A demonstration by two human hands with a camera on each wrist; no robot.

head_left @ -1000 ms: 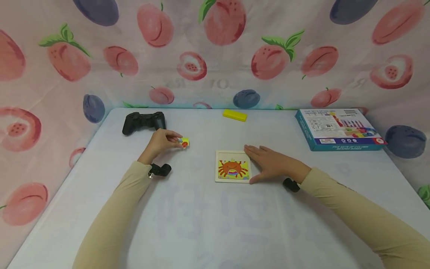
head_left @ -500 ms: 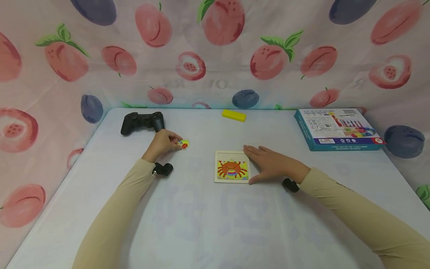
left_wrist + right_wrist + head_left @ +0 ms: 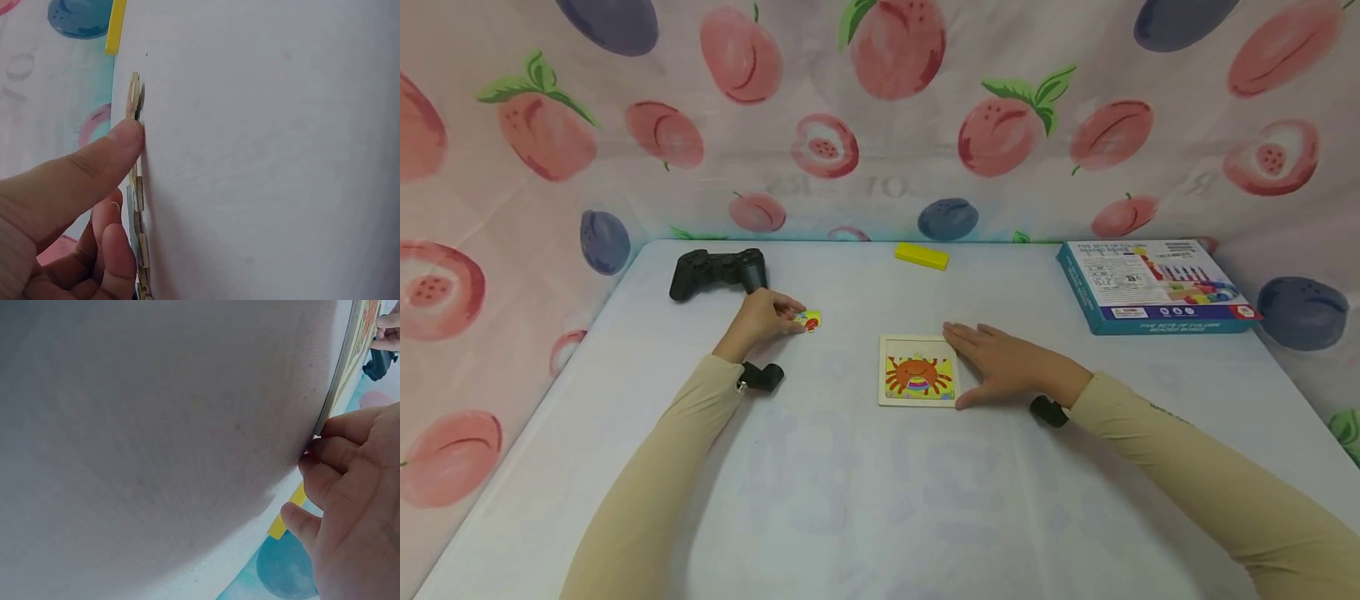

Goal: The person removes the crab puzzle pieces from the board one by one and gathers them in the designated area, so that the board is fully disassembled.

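In the head view my left hand (image 3: 758, 323) is low over the table on the left, holding small yellow-and-red jigsaw pieces (image 3: 810, 320) between thumb and fingers. The left wrist view shows these wooden pieces (image 3: 139, 194) edge-on in a row, with the thumb across them; the fingers hide part. A square wooden puzzle tray (image 3: 917, 341) lies flat at mid-table, with an orange crab picture (image 3: 917, 379) on yellow inside. My right hand (image 3: 1003, 362) lies beside the tray, fingers extended and touching its right edge.
A black game controller (image 3: 718, 273) sits just behind the left hand. At the table's back edge lies a yellow block (image 3: 922, 256). A teal-edged toy box (image 3: 1157, 287) is at the back right. Fruit-print cloth (image 3: 880, 125) hangs behind the table.
The left wrist has shifted slightly to the right, and the pieces at its fingertips have turned a little. My right hand and the tray stay together in place.
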